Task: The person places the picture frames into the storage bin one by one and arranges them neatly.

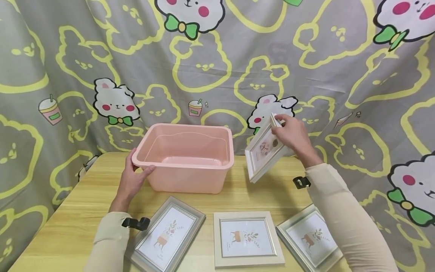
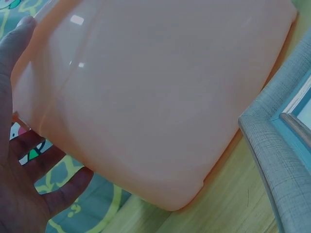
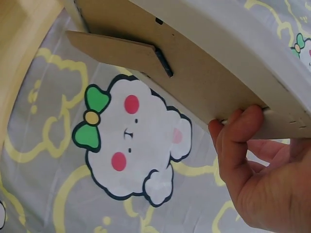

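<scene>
A pink plastic bin stands at the back of the table, with nothing in it. My left hand holds its near left corner, thumb over the front rim and fingers along the left side. To the right of the bin, my right hand grips the upper edge of a white picture frame, which is tilted above the table. In the right wrist view, the brown backing of this frame shows, its easel leg swung out. The fingers curl over the frame's edge onto the back.
Along the near side of the table lie a grey picture frame at left, a cream one in the middle and a silver one at right, partly behind my right sleeve. A patterned curtain hangs behind the table.
</scene>
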Motion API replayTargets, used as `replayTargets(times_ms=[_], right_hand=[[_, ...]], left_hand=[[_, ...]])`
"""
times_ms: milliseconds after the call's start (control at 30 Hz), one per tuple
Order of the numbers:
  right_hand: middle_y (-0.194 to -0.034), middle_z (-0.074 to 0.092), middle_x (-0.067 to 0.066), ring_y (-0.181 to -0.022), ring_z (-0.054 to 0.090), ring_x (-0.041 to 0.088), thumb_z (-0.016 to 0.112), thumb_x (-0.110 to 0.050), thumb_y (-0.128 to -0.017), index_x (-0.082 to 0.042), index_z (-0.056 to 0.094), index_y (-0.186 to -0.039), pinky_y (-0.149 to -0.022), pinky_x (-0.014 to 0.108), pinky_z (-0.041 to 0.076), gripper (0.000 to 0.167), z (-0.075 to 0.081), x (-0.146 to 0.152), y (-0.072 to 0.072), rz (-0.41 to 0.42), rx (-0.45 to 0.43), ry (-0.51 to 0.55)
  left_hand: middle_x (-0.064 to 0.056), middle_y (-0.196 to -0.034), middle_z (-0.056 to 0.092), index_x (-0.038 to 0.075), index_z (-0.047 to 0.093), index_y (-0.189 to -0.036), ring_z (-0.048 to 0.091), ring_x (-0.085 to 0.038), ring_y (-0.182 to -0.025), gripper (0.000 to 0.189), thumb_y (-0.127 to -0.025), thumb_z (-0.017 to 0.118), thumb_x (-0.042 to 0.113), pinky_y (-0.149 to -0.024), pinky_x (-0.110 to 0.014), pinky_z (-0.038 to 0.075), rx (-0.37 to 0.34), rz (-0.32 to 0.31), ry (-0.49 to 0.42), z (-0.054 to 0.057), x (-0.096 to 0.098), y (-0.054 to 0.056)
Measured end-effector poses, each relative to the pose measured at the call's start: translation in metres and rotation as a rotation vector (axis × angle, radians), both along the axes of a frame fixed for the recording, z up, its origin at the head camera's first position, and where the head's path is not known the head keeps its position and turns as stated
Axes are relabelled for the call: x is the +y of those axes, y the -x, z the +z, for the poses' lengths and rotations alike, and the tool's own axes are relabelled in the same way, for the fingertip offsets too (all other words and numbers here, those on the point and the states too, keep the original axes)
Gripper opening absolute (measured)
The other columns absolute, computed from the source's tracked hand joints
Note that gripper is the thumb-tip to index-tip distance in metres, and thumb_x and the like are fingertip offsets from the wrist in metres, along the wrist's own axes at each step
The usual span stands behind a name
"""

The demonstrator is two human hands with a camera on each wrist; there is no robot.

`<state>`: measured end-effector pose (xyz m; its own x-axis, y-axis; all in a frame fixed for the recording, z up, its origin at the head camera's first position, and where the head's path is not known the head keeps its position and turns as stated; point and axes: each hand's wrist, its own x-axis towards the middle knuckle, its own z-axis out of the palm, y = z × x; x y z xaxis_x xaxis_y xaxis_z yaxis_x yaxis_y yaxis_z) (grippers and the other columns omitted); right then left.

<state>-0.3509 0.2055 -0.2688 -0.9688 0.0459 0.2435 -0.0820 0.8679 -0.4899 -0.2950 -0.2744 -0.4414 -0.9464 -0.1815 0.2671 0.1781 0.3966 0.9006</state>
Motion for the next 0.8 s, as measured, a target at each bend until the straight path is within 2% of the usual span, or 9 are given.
replayTargets(times_ms=[233, 500, 800], right_hand=[[-0.126, 0.059, 0.014, -0.103, 0.054, 0.03, 0.056, -0.025, -0.085, -0.016, 0.051, -0.14, -0.077, 0.038, 0.043, 0.056, 0.01, -0.005, -0.001, 0.004, -0.001, -0.002], [-0.115, 0.065, 0.017, -0.098, 0.057, 0.029, 0.054, -0.024, -0.084, -0.021, 0.051, -0.141, -0.068, 0.033, 0.042, 0.058, 0.026, -0.004, -0.004, 0.001, 0.025, 0.02], [-0.117, 0.066, 0.015, -0.1, 0.057, 0.028, 0.057, -0.028, -0.086, -0.023, 0.051, -0.141, -0.068, 0.032, 0.041, 0.055, 0.035, 0.0, -0.005, -0.03, 0.042, 0.045]], left_hand=[[-0.016, -0.153, 0.033, 0.023, 0.004, -0.157, 0.035, -0.035, -0.136, 0.098, -0.086, 0.072, 0.034, -0.111, -0.061, 0.028, 0.002, 0.0, -0.014, 0.001, 0.001, -0.001], [-0.017, -0.152, 0.034, 0.022, 0.004, -0.157, 0.035, -0.035, -0.136, 0.098, -0.087, 0.072, 0.033, -0.111, -0.059, 0.028, 0.007, -0.001, -0.015, 0.001, 0.0, 0.0], [-0.017, -0.151, 0.035, 0.021, 0.004, -0.157, 0.037, -0.034, -0.134, 0.097, -0.088, 0.071, 0.033, -0.108, -0.059, 0.031, 0.017, -0.007, -0.01, -0.002, 0.0, 0.0]])
